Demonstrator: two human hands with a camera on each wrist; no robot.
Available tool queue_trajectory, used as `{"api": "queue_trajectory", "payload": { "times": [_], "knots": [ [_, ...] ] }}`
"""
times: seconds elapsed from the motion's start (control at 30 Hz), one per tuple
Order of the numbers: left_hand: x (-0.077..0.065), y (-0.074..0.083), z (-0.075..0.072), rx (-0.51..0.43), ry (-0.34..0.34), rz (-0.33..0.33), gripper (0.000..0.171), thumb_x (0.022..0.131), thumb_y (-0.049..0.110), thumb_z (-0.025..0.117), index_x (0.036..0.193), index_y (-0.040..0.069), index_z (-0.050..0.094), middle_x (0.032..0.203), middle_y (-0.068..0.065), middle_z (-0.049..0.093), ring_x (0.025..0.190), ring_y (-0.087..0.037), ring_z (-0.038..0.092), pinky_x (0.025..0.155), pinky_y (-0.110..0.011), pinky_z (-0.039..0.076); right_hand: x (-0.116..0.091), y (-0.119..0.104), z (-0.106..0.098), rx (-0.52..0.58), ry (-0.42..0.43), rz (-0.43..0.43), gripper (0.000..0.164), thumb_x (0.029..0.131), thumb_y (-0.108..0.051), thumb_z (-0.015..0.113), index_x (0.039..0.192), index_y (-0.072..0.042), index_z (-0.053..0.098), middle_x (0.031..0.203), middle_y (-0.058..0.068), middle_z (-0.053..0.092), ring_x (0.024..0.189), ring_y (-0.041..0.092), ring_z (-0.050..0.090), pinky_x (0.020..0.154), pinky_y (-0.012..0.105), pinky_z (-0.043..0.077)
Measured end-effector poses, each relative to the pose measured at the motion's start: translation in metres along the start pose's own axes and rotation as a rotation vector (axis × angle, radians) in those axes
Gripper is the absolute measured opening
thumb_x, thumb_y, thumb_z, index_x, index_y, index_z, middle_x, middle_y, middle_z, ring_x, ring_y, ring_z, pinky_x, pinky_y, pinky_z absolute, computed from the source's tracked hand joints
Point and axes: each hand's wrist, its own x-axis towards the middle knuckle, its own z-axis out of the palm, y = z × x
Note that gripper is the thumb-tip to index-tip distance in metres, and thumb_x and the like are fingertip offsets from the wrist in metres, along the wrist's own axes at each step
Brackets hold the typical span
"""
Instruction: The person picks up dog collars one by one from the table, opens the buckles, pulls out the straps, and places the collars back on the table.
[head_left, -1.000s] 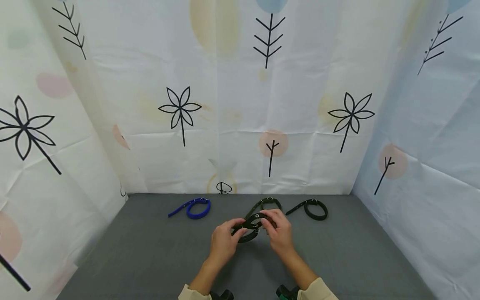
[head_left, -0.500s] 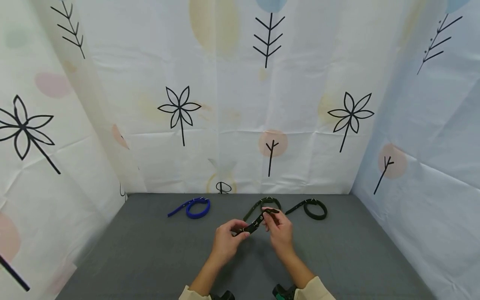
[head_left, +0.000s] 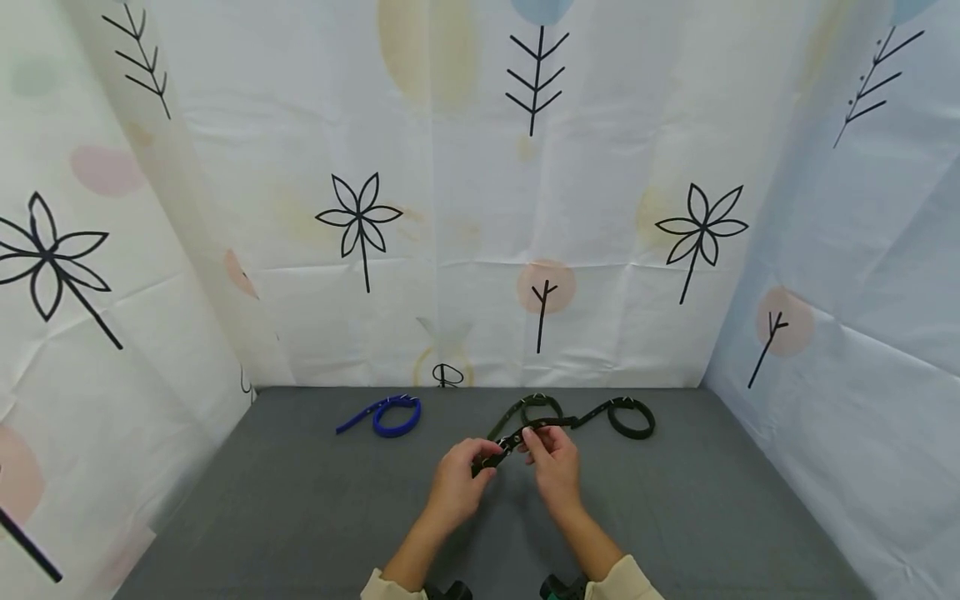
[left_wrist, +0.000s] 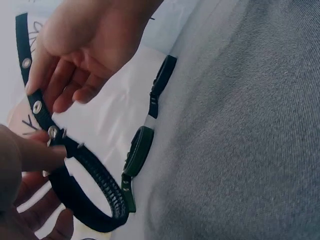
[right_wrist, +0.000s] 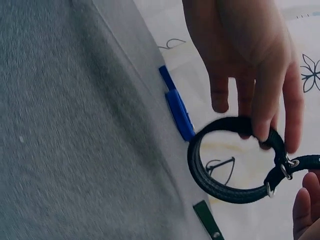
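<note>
- Over the grey cloth-topped counter [head_left: 300, 517], the left hand [head_left: 457, 479], fingers curled, pinches the black looped, leather-like collar [right_wrist: 232, 195] with metal eyelets.
- Between both hands, its tail [left_wrist: 45, 120] slants rightward and away.
- The right hand [head_left: 558, 468], nearer the far end, pinches that tail.

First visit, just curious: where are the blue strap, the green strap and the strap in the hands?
Blue strap [right_wrist: 179, 114], right wrist view: its coiled loop.
Green strap [left_wrist: 142, 151], left wrist view: its coiled loop.
Held strap [right_wrist: 234, 195], right wrist view: loop's lower band.
</note>
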Motion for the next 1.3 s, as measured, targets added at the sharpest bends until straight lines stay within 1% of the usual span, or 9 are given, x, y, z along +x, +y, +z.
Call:
{"api": "queue_trajectory", "payload": {
  "times": [0.1,0.27,0.4,0.57,0.73,0.87,1.03,1.13,1.3],
  "knots": [
    [0.0,0.002,0.004,0.039,0.009,-0.037,0.03,0.08,-0.002,0.075,0.102,0.018,0.07,0.095,0.007,0.065,0.086,-0.013,0.058,0.075,-0.036,0.048,-0.001,0.0,0.002,0.056,0.005,0.046,0.013,0.093,0.003,0.061,0.095,0.016,0.06,0.082,0.029,0.066,0.063,0.013,0.064,0.06,0.033,0.053],
    [0.002,0.007,0.008,0.096,0.096,-0.087,0.021,0.081,0.007,0.078,0.095,0.021,0.07,0.091,0.009,0.067,0.079,-0.011,0.056,0.069,-0.033,0.046,-0.001,0.0,0.006,0.08,0.012,0.06,0.013,0.093,0.003,0.062,0.094,0.015,0.059,0.082,0.029,0.066,0.069,0.023,0.066,0.064,0.029,0.052],
    [0.006,0.012,0.011,0.151,0.152,-0.104,0.015,0.08,0.016,0.08,0.089,0.023,0.071,0.085,0.013,0.067,0.072,-0.008,0.052,0.063,-0.029,0.042,0.001,0.009,0.007,0.103,0.017,0.045,0.012,0.093,0.003,0.062,0.094,0.014,0.059,0.081,0.027,0.067,0.069,0.023,0.065,0.065,0.026,0.051],
    [0.009,0.018,0.011,0.207,0.176,-0.117,0.014,0.076,0.021,0.084,0.081,0.022,0.07,0.074,0.013,0.065,0.066,-0.009,0.049,0.065,-0.032,0.04,0.005,0.028,0.008,0.128,0.03,0.049,0.014,0.092,-0.001,0.066,0.093,0.011,0.058,0.077,0.021,0.068,0.067,0.015,0.064,0.067,0.025,0.051],
    [0.01,0.023,0.013,0.233,0.173,-0.138,0.017,0.074,0.021,0.085,0.078,0.02,0.069,0.069,0.01,0.062,0.064,-0.011,0.048,0.066,-0.033,0.035,0.006,0.032,0.009,0.121,0.045,0.036,0.018,0.091,-0.004,0.068,0.092,0.01,0.056,0.076,0.016,0.068,0.066,0.012,0.063,0.067,0.025,0.051],
    [0.01,0.025,0.015,0.238,0.173,-0.146,0.017,0.075,0.019,0.085,0.076,0.019,0.068,0.069,0.009,0.062,0.064,-0.011,0.047,0.065,-0.033,0.031,0.006,0.033,0.008,0.111,0.063,0.038,0.015,0.09,-0.001,0.068,0.089,0.008,0.056,0.074,0.015,0.068,0.065,0.012,0.063,0.066,0.024,0.051],
    [0.01,0.027,0.016,0.247,0.17,-0.136,0.019,0.075,0.017,0.084,0.075,0.02,0.066,0.068,0.011,0.06,0.064,-0.01,0.045,0.065,-0.033,0.029,0.004,0.022,0.007,0.123,0.057,0.006,0.011,0.089,0.006,0.065,0.087,0.011,0.055,0.073,0.023,0.066,0.063,0.015,0.063,0.064,0.024,0.051],
    [0.011,0.026,0.016,0.226,0.144,-0.133,0.02,0.075,0.016,0.083,0.074,0.02,0.064,0.066,0.013,0.057,0.064,-0.01,0.044,0.065,-0.034,0.029,0.002,0.01,0.006,0.113,0.051,0.002,0.011,0.089,0.009,0.063,0.087,0.013,0.054,0.074,0.027,0.065,0.063,0.014,0.063,0.064,0.024,0.051],
    [0.011,0.021,0.015,0.121,0.054,-0.168,0.02,0.08,0.015,0.079,0.075,0.019,0.06,0.065,0.014,0.054,0.066,-0.009,0.047,0.069,-0.036,0.031,0.001,0.002,0.005,0.103,0.048,0.063,0.01,0.09,0.008,0.062,0.089,0.013,0.053,0.075,0.03,0.065,0.063,0.02,0.064,0.064,0.028,0.053]
  ]
}}
